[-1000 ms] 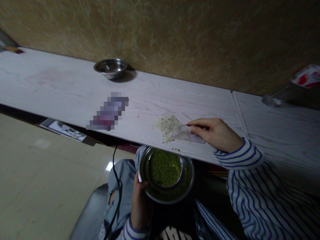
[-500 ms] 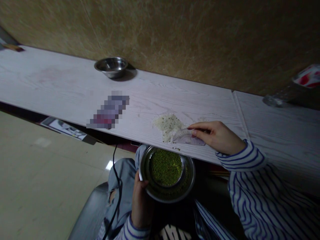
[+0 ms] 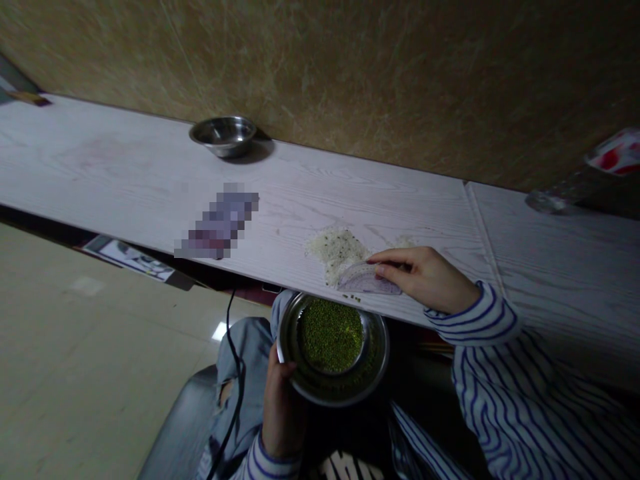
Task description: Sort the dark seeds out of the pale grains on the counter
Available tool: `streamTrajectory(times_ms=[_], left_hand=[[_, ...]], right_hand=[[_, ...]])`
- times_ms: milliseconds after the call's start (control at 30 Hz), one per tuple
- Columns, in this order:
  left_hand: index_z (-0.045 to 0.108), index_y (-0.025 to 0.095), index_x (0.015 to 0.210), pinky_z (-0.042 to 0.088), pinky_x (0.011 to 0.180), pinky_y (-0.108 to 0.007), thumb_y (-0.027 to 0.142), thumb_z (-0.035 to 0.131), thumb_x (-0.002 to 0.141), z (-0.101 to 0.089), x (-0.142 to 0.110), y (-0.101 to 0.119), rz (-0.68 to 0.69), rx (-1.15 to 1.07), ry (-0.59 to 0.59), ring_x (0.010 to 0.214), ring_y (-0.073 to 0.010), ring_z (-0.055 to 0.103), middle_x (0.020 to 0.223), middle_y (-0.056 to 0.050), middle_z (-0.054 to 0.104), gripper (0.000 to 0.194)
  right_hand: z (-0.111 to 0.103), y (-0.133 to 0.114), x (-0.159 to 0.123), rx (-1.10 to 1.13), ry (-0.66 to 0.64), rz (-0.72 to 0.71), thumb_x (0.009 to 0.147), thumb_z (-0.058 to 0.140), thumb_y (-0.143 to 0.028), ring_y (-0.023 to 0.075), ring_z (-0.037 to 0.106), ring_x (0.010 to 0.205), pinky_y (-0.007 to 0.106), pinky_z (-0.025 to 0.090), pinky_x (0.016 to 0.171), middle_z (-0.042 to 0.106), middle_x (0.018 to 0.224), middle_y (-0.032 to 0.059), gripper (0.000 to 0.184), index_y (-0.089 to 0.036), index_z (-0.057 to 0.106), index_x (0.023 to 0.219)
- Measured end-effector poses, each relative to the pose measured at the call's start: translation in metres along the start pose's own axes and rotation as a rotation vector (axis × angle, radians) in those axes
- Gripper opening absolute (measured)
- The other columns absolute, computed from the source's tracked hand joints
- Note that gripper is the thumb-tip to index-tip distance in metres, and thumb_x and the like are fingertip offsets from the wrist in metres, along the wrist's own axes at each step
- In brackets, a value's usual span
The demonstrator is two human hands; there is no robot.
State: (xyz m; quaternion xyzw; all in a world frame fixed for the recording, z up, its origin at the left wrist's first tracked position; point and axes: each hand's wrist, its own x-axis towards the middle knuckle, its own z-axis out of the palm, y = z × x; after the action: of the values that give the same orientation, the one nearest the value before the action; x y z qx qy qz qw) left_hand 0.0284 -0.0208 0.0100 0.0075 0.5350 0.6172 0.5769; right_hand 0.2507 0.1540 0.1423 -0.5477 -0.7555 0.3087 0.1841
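My left hand (image 3: pixel 281 405) grips the rim of a steel bowl (image 3: pixel 379 360) full of green beans (image 3: pixel 330 334), held just below the front edge of the white table (image 3: pixel 125 180). My right hand (image 3: pixel 425 278) pinches a clear half-round protractor (image 3: pixel 367 279) that stands on its edge on the table. The protractor touches a small heap of white rice (image 3: pixel 336 249) with dark specks. A few loose green beans (image 3: pixel 352 297) lie at the table's edge, right above the bowl.
An empty steel bowl (image 3: pixel 223 135) stands against the brown wall at the back. A blurred flat object (image 3: pixel 219 221) lies left of the rice. A clear bottle with a red and white label (image 3: pixel 585 175) lies at the far right. A black cable (image 3: pixel 231 373) hangs past my knee.
My right hand has slid the protractor slightly left and toward the table's front edge, along the rice heap. The bowl in my left hand has stayed put.
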Motion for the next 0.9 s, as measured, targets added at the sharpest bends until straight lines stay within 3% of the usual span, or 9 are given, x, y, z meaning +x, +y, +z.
streamTrajectory(times_ms=[233,667,900], left_hand=[[0.084,0.027,0.125,0.058,0.113,-0.055,0.043,0.087,0.067,-0.004,0.001,-0.002,0.017,0.008,-0.008,0.136,-0.0432,0.071,0.125,-0.009,0.083,0.061],[0.084,0.027,0.126,0.061,0.102,-0.048,0.045,0.087,0.067,-0.001,-0.002,0.002,0.013,0.013,-0.007,0.125,-0.0399,0.073,0.122,-0.009,0.084,0.061],[0.084,0.026,0.121,0.060,0.104,-0.047,0.042,0.089,0.064,0.002,-0.004,0.005,-0.007,-0.010,-0.014,0.130,-0.0401,0.071,0.125,-0.010,0.084,0.059]], right_hand=[[-0.008,0.009,0.002,-0.026,0.068,0.006,0.100,0.074,-0.013,0.0260,0.090,0.095,0.035,0.072,0.085,0.095,0.109,0.0103,0.029,-0.020,0.096,0.118],[-0.002,-0.002,0.005,-0.028,-0.004,-0.018,0.101,0.075,-0.017,0.0239,0.086,0.085,0.033,0.070,0.076,0.095,0.105,0.0088,0.030,-0.024,0.097,0.120],[0.002,-0.006,0.005,0.000,-0.015,-0.056,0.101,0.075,-0.015,0.0217,0.086,0.079,0.031,0.067,0.070,0.095,0.101,0.0083,0.029,-0.024,0.096,0.119]])
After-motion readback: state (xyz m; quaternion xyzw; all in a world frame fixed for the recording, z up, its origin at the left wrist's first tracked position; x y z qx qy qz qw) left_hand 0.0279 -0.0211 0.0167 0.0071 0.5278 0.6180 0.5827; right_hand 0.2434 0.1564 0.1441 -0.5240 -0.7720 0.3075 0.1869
